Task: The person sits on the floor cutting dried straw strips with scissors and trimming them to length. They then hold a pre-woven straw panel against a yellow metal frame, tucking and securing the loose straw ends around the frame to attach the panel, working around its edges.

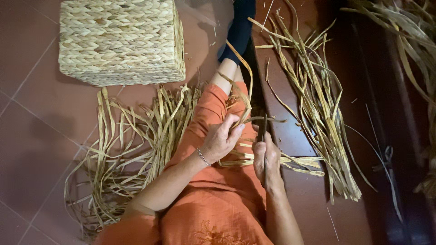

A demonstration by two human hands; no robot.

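While the left hand (221, 138) pinches a dry tan straw strand (242, 97) over the orange-clad lap, the right hand (266, 159) grips a thin dark tool (263, 136). Beyond the loose straw pile (131, 149), a square woven straw basket (120, 41) sits on the floor, its contents hidden

Straw heaps (131, 149) flank hands; bare floor (32, 136) far left.

**Dried strip and dark tool over the lap**

A pale, flat dried leaf strip (243, 97) curves from about 12 o'clock down to the centre, pinched there. A thin dark tool (263, 131) stands nearly upright just at 3 o'clock of it, crossing the strip's end.
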